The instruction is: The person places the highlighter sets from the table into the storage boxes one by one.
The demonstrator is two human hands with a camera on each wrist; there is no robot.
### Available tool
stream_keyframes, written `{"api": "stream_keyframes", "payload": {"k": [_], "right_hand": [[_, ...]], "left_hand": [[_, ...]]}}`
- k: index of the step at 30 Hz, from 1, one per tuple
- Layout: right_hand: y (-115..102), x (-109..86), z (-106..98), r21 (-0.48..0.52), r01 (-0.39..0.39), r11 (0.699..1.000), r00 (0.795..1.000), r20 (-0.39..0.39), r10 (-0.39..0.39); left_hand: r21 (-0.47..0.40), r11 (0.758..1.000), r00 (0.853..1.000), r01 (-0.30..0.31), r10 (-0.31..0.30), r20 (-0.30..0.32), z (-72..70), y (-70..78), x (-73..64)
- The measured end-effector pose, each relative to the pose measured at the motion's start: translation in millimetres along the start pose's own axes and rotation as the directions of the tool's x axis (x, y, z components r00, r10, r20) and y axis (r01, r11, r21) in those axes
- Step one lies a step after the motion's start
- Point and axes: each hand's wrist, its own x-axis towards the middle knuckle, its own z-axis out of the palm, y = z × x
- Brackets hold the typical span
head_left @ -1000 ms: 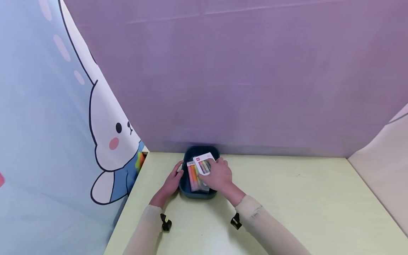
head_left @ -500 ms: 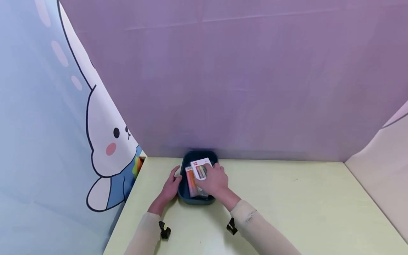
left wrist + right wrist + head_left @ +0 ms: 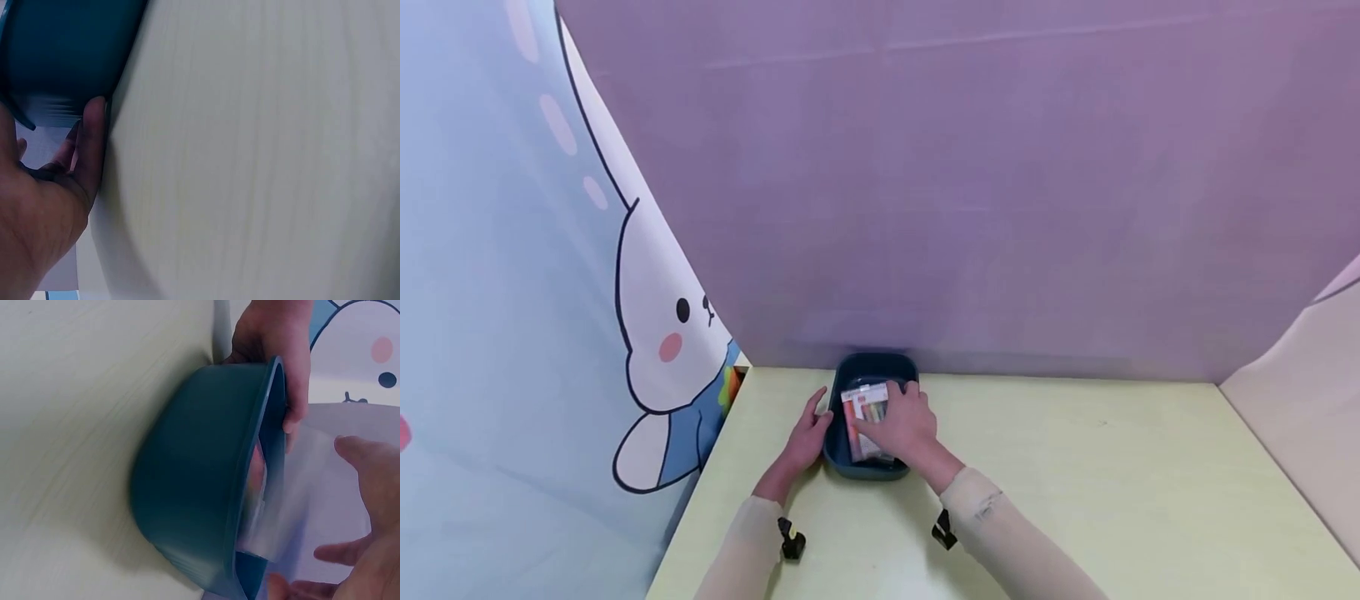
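Note:
A dark teal plastic bin (image 3: 867, 472) stands at the back of the table. My left hand (image 3: 805, 439) rests against its left side, fingers mostly straight along the outer wall in the left wrist view and the thumb at the rim. Inside lies a clear pack (image 3: 852, 433) of orange and pink sticks. A small white box (image 3: 871, 410) printed with coloured sticks overlaps this pack. My right hand (image 3: 907, 423) is over the bin; in the right wrist view its thumb and fingers are spread apart, with a pale blurred shape (image 3: 284, 509) at the bin's mouth, apart from the fingertips.
The pale wood table (image 3: 1075, 483) spreads to the right of the bin. A purple cloth wall (image 3: 970, 208) rises right behind it, and a blue curtain with a rabbit print (image 3: 512, 333) hangs at the left. Black wrist mounts (image 3: 792, 542) sit at the sleeves.
The white box has dropped lower into the bin and the right hand has let go of it. The left hand stays at the bin's left side.

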Motion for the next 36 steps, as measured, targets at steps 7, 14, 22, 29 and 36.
{"api": "stream_keyframes", "payload": {"k": [7,14,22,29,36], "right_hand": [[3.6,-19.6,9.0,0.057,0.095,0.994,0.995,-0.02,-0.094],[15.9,-31.5,-3.8,0.212,0.157,0.964,0.987,-0.062,-0.147],[37.0,-48.1,3.3,0.409,0.291,0.865,0.956,-0.087,-0.28],[55.8,-52.5,-2.4,0.373,0.328,0.868,0.944,-0.169,-0.284],[72.4,-62.1,-3.1,0.257,0.335,0.907,0.94,-0.156,-0.303]], "left_hand": [[0.019,0.998,0.997,0.065,-0.064,-0.035,0.5,-1.1,-5.4],[-0.013,0.999,0.996,0.052,-0.053,-0.07,2.2,1.2,2.4],[-0.176,0.98,0.991,0.088,-0.105,-0.086,-9.6,-16.7,1.3],[-0.142,0.989,0.99,0.031,-0.05,-0.13,-17.8,-15.6,-4.4],[0.042,0.997,0.98,-0.061,0.068,-0.189,-18.4,-12.3,-21.3]]}}
